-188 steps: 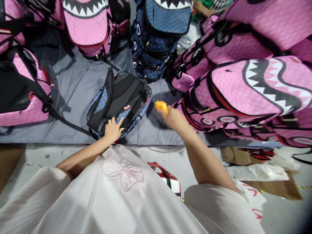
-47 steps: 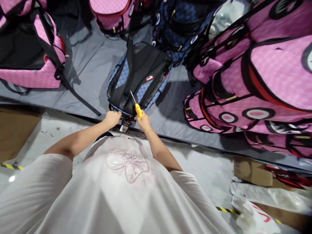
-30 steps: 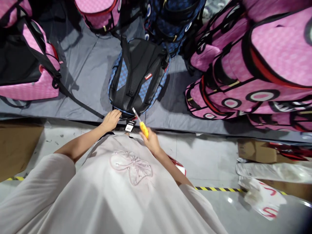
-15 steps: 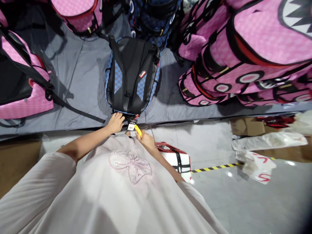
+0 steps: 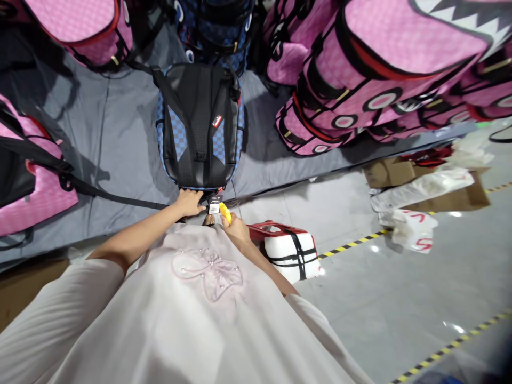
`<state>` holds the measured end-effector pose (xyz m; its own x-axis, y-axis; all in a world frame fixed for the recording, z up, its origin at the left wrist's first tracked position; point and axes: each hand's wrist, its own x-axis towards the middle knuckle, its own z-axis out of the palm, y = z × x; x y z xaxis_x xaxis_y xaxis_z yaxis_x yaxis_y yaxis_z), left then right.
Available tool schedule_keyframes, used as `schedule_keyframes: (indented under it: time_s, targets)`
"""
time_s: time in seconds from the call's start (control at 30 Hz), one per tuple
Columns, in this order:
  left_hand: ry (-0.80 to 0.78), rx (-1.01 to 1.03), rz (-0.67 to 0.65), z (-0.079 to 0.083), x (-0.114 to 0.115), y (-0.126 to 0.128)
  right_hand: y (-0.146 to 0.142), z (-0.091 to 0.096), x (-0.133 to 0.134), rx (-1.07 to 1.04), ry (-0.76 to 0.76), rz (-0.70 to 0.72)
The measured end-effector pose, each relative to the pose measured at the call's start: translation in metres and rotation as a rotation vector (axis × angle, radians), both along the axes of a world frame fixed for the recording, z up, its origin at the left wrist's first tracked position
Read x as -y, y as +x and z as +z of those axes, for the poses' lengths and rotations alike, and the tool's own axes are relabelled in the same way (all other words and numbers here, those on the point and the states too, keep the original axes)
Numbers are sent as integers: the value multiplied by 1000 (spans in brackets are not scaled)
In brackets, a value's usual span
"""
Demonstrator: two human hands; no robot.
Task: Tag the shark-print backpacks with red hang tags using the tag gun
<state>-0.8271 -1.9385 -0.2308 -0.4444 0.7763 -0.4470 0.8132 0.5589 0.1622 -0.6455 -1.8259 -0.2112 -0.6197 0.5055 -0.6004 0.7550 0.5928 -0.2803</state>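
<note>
A black and blue checkered backpack (image 5: 200, 128) lies with its straps and back panel facing up on the grey-covered table. At its near edge, my left hand (image 5: 190, 203) has its fingers bent against the bag; what lies under them is partly hidden. A small white tag (image 5: 214, 206) hangs between my hands from the bag's near edge, by a bit of red. Closed in my right hand (image 5: 236, 228) is a yellow-handled tool (image 5: 225, 213), pointing toward the bag beside the tag. Its working end is too small to make out.
Pink checkered bags (image 5: 372, 80) are piled at the right, and another pink bag (image 5: 44, 186) lies left with a long black strap. Below the table edge are a red and white strapped object (image 5: 294, 256), cardboard (image 5: 464, 192) and plastic wrapping. Striped tape (image 5: 356, 242) marks the floor.
The view has shifted, so the backpack and other bags sit further left. My left hand's fingers look flatter against the bag's edge. The yellow-handled tool stays in my right hand near the tag.
</note>
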Motion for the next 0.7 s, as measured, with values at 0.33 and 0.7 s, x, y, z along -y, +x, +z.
schedule_keyframes:
  time_s: [0.33, 0.7]
  targets:
    - [353, -310, -184, 18, -26, -33, -7, -4, 22, -90, -134, -106]
    - [655, -143, 143, 49, -100, -48, -6, 17, 29, -244, 0, -307]
